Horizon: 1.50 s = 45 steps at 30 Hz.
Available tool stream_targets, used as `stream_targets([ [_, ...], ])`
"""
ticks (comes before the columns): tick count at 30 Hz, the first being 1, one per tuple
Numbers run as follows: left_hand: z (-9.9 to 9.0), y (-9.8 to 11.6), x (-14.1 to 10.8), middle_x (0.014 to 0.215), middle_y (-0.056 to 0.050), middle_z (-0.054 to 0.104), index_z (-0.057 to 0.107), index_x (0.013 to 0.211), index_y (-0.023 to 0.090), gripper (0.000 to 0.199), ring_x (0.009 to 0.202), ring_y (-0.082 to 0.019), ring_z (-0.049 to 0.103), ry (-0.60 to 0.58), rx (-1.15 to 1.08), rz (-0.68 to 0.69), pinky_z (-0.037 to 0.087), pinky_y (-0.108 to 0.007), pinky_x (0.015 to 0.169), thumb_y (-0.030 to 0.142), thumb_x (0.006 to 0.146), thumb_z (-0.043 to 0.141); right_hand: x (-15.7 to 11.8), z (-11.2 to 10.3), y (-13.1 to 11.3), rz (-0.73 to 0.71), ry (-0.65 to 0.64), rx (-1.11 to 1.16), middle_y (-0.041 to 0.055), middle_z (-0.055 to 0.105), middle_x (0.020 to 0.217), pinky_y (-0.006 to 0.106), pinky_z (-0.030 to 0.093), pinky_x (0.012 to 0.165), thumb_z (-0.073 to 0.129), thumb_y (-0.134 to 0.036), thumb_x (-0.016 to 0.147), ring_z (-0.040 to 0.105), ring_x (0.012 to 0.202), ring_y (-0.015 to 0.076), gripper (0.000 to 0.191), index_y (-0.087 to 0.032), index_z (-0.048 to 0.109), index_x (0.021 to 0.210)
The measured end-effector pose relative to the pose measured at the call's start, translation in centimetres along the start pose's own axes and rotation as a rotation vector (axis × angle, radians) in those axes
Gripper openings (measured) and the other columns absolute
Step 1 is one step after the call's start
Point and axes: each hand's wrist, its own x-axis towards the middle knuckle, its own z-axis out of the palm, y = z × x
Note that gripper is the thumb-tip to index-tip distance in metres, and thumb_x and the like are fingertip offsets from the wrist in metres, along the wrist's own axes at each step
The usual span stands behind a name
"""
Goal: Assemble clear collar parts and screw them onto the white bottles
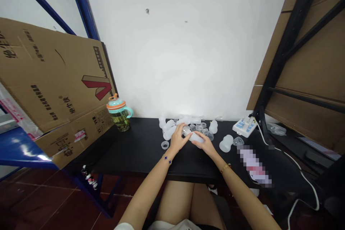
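Observation:
Above the black table, a frosted white plastic bottle point(197, 138) lies tilted between my two hands. My right hand point(207, 146) wraps round its body. At the bottle's other end, my left hand point(177, 139) has its fingers closed round a clear plastic cap point(185, 129); the fingers partly hide where cap and bottle meet. A loose ring-shaped collar point(165, 145) rests on the table left of my left wrist. Behind my hands is a pile of similar frosted bottles point(168, 133) and clear caps point(210, 137). Another bottle point(226, 143) lies to the right, beside a clear cap point(238, 141).
A drink jug point(120, 116) with a turquoise handle stands at the back left, by a large cardboard box point(54, 82). On the right are a white power strip point(244, 126) with a cable and a blurred-out flat object point(253, 165). A white wall point(188, 61) bounds the table's back.

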Motion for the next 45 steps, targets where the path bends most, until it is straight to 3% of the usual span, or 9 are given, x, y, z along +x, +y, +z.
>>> stream_targets([
  [6, 0.2, -0.2, 0.0, 0.124, -0.007, 0.061, 0.057, 0.123, 0.025, 0.036, 0.106, -0.023, 0.063, -0.009, 0.003, -0.018, 0.057, -0.033, 0.081, 0.034, 0.089, 0.065, 0.0, -0.1, 0.2, -0.127, 0.052, -0.158, 0.0068, 0.068, 0.111, 0.042, 0.045, 0.097, 0.080, -0.045, 0.072, 0.062, 0.104, 0.0271, 0.053, -0.023, 0.069, 0.119],
  [10, 0.5, -0.5, 0.0, 0.123, -0.007, 0.062, 0.058, 0.123, 0.024, 0.034, 0.093, -0.019, 0.066, -0.016, -0.042, -0.028, 0.057, -0.029, 0.071, 0.031, 0.090, 0.063, 0.0, 0.0, 0.2, -0.122, 0.050, -0.160, 0.0077, 0.067, 0.113, 0.042, 0.045, 0.097, 0.079, -0.045, 0.072, 0.061, 0.105, 0.0271, 0.055, -0.023, 0.068, 0.121],
  [16, 0.7, -0.9, 0.1, 0.134, -0.009, 0.059, 0.057, 0.128, 0.023, 0.040, 0.111, -0.022, 0.063, -0.014, -0.074, -0.013, 0.056, -0.030, 0.077, 0.029, 0.089, 0.063, -0.1, 0.1, 0.3, -0.061, 0.021, -0.116, 0.0084, 0.069, 0.118, 0.044, 0.046, 0.099, 0.079, -0.046, 0.070, 0.061, 0.109, 0.0287, 0.056, -0.022, 0.068, 0.120],
  [23, 0.6, -1.1, 0.2, 0.134, -0.009, 0.061, 0.059, 0.128, 0.023, 0.040, 0.100, -0.021, 0.066, -0.037, -0.052, -0.030, 0.055, -0.032, 0.079, 0.030, 0.088, 0.063, -0.1, 0.1, 0.0, -0.059, 0.002, -0.129, 0.0084, 0.069, 0.118, 0.045, 0.047, 0.099, 0.078, -0.046, 0.071, 0.063, 0.108, 0.0291, 0.056, -0.022, 0.068, 0.120],
  [30, 0.4, -0.8, 0.3, 0.130, -0.008, 0.063, 0.061, 0.124, 0.023, 0.037, 0.107, -0.023, 0.064, -0.036, -0.067, -0.006, 0.054, -0.034, 0.085, 0.030, 0.088, 0.062, -0.2, 0.1, -0.3, -0.037, -0.002, -0.107, 0.0097, 0.069, 0.119, 0.045, 0.047, 0.099, 0.079, -0.046, 0.071, 0.063, 0.109, 0.0297, 0.056, -0.020, 0.068, 0.119],
  [34, 0.3, -0.4, 0.3, 0.134, -0.008, 0.061, 0.061, 0.126, 0.023, 0.038, 0.102, -0.022, 0.065, -0.063, -0.072, -0.029, 0.055, -0.033, 0.080, 0.031, 0.088, 0.062, -0.2, 0.1, -0.5, -0.034, 0.008, -0.110, 0.0091, 0.070, 0.118, 0.047, 0.047, 0.100, 0.081, -0.044, 0.068, 0.062, 0.110, 0.0307, 0.055, -0.021, 0.069, 0.116],
  [37, 0.2, -0.2, 0.2, 0.138, -0.009, 0.058, 0.060, 0.125, 0.024, 0.038, 0.109, -0.023, 0.064, -0.051, -0.082, -0.033, 0.055, -0.035, 0.084, 0.030, 0.088, 0.061, -0.1, 0.1, -0.6, 0.029, 0.002, -0.017, 0.0093, 0.069, 0.120, 0.041, 0.056, 0.086, 0.081, -0.046, 0.068, 0.064, 0.106, 0.0307, 0.057, -0.022, 0.069, 0.118],
  [41, 0.1, -0.1, 0.2, 0.140, -0.009, 0.055, 0.058, 0.123, 0.024, 0.036, 0.131, -0.026, 0.052, 0.021, -0.106, 0.027, 0.049, -0.041, 0.101, 0.021, 0.087, 0.060, 0.1, 0.0, -0.5, 0.254, -0.085, 0.244, 0.0074, 0.071, 0.102, 0.030, 0.055, 0.049, 0.074, -0.054, 0.075, 0.069, 0.073, 0.0229, 0.061, -0.023, 0.064, 0.127],
  [45, -0.1, -0.1, 0.2, 0.145, -0.011, 0.050, 0.054, 0.126, 0.023, 0.042, 0.135, -0.027, 0.047, 0.021, -0.106, 0.057, 0.045, -0.045, 0.106, 0.016, 0.085, 0.059, 0.1, -0.1, -0.4, 0.338, -0.178, 0.363, 0.0029, 0.068, 0.078, 0.026, 0.053, 0.046, 0.071, -0.055, 0.079, 0.065, 0.060, 0.0178, 0.052, -0.020, 0.069, 0.117],
])
